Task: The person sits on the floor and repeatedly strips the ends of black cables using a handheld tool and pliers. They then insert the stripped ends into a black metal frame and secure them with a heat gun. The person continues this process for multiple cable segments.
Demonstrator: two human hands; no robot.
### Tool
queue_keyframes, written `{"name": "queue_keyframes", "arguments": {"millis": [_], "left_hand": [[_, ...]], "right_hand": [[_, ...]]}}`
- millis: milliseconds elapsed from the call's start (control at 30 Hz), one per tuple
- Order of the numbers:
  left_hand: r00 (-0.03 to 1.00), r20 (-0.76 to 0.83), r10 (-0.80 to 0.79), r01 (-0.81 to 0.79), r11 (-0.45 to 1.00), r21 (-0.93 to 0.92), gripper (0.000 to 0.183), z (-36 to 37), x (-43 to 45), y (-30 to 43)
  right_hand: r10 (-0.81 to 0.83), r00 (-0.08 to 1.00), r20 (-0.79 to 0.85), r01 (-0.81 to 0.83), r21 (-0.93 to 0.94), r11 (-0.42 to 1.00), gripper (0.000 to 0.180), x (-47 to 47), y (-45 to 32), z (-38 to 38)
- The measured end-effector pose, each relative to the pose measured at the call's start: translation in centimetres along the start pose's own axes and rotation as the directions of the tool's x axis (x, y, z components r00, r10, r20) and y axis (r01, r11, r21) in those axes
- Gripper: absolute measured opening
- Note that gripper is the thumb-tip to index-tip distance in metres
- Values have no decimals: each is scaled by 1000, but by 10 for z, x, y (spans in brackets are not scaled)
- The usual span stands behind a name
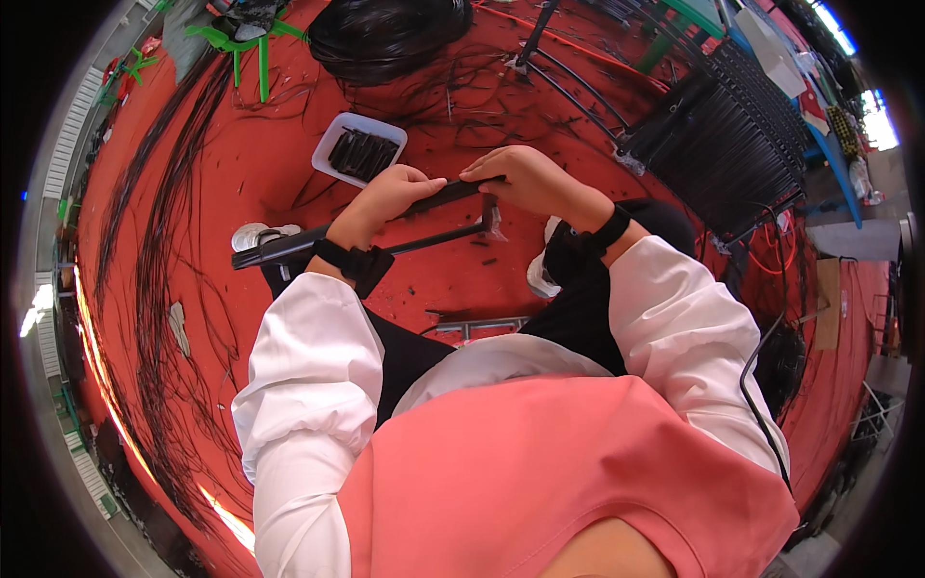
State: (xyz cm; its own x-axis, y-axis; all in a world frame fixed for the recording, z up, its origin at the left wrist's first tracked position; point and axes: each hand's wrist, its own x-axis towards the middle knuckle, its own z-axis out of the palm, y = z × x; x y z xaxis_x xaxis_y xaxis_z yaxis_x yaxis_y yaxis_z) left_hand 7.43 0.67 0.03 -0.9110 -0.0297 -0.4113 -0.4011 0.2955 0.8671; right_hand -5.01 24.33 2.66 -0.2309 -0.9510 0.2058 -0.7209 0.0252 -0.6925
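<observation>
A dark frame piece [278,249], with flat black strips wound along one bar, lies across in front of me above my knees. My left hand [394,191] rests on the wrapped bar, its thumb pointing right along it. Close beside it, my right hand [509,173] pinches the right end of the same bar between thumb and fingers. A thinner dark bar [441,238] with a bent corner runs below. Just beyond my left hand stands a white plastic tub [329,162] holding short black strips [361,154].
Coiled black strands [390,36] lie on the red floor ahead, and long loose strands [155,217] spread at the left. A green plastic stool [264,68] is at upper left. A black woven panel on a frame [715,137] stands at right. A cable hangs beside my right arm.
</observation>
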Motion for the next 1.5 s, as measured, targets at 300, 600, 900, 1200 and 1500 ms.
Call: {"name": "queue_keyframes", "arguments": {"millis": [300,600,900,1200,1500], "left_hand": [[999,28,-29,30,1000,-7,45,-1,-8,9],[990,72,-123,124,992,-8,34,-9,-4,26],[976,87,-202,207,977,-55,36,-33,4,32],[972,42,-230,229,973,34,37,-45,10,33],[976,42,-214,212,976,55,37,-58,13,29]], "right_hand": [[180,939,-294,-235,-162,958,31,-99,-53,-182],[630,23,-777,-633,476,610,27,-457,-51,-146],[963,-191,-193,-680,733,12,23,-546,41,190],[927,-16,-374,-810,548,208,27,-541,43,290],[917,-243,-317,-657,749,85,28,-535,55,307]]}}
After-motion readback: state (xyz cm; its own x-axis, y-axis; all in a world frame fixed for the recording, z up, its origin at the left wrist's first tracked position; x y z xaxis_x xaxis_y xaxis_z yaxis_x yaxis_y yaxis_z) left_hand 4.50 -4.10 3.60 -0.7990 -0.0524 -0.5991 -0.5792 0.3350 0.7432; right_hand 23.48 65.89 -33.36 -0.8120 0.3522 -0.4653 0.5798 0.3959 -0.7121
